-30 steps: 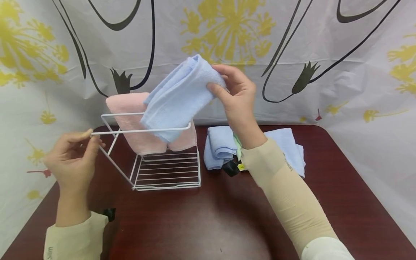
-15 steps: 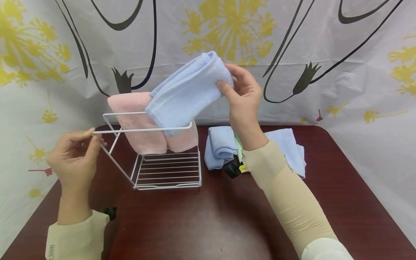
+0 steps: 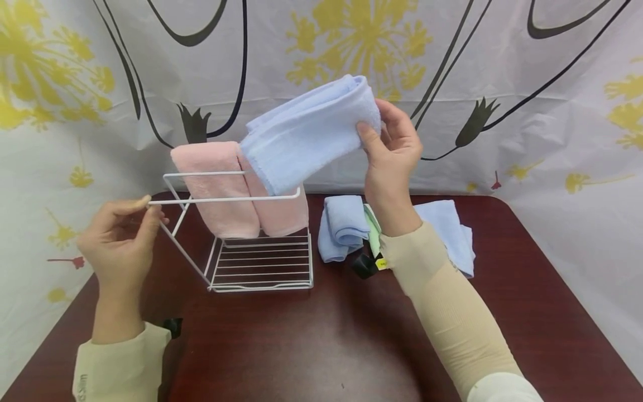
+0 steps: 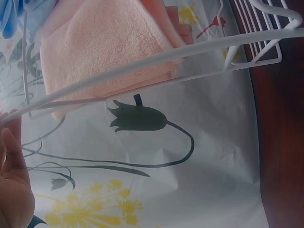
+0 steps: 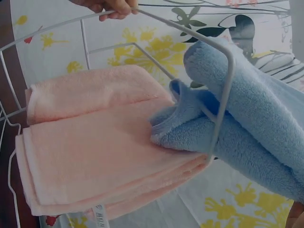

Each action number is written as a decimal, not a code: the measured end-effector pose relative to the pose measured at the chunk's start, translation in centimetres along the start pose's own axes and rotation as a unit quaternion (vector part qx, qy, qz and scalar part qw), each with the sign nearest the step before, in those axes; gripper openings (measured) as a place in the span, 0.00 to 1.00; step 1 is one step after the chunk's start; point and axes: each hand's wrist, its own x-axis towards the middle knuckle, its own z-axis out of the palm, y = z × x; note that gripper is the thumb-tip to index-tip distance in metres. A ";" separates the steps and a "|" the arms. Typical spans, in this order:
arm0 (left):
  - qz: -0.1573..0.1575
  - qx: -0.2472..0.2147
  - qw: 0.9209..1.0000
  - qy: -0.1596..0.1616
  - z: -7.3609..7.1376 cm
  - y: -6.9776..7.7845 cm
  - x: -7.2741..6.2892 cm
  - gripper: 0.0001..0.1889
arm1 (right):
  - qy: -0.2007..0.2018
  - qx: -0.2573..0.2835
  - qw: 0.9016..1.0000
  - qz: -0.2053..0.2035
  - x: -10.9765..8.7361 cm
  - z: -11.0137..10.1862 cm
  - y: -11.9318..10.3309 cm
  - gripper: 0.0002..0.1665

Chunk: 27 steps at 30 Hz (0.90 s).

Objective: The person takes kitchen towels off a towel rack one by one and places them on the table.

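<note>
My left hand (image 3: 120, 240) pinches the front left corner of a white wire rack (image 3: 221, 200) between thumb and fingers. The right hand (image 3: 394, 159) grips one end of a folded light-blue towel (image 3: 311, 137), thumb in front and fingers behind. That towel slants down leftward, and its lower end overlaps the rack's upper rods. Two folded pink towels stand side by side in the rack, a left one (image 3: 211, 157) and a right one (image 3: 282, 218). In the right wrist view, the blue towel (image 5: 256, 109) passes the rack's end rod, its tip against the pink towel (image 5: 95, 161).
A rolled blue towel (image 3: 346, 223) lies right of the rack on the dark red table (image 3: 281, 340). Beside it are a green cloth (image 3: 373, 229) and another blue towel (image 3: 444, 229), partly behind the right forearm. A patterned curtain (image 3: 321, 33) hangs behind.
The right hand has drawn the blue towel up and to the right, and its lower end has risen out from among the rack's upper rods. The left hand keeps its grip on the rack.
</note>
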 end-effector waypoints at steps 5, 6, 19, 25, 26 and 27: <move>0.001 0.012 1.000 0.000 0.0 -0.1 0.0 0.09 | 0.013 0.009 1.000 -0.002 0.1 -0.4 -0.2 0.19; 0.002 0.011 1.000 0.000 0.0 -0.1 0.0 0.09 | 0.017 0.009 1.000 -0.005 0.1 -0.4 -0.2 0.19; 0.002 -0.008 1.000 0.013 0.1 -0.2 0.0 0.09 | 0.094 0.048 0.994 -0.021 1.3 -2.0 -1.9 0.17; 0.003 -0.011 1.000 0.021 -0.4 -0.2 0.2 0.09 | 0.097 0.044 0.994 -0.006 1.7 -3.6 -2.3 0.18; 0.004 -0.008 1.000 0.020 -0.5 -0.2 0.2 0.09 | 0.098 0.040 0.994 -0.005 1.6 -3.9 -2.3 0.18; 0.004 -0.012 1.000 0.020 -0.6 -0.2 0.2 0.09 | 0.100 0.042 0.994 -0.001 1.6 -4.2 -2.3 0.18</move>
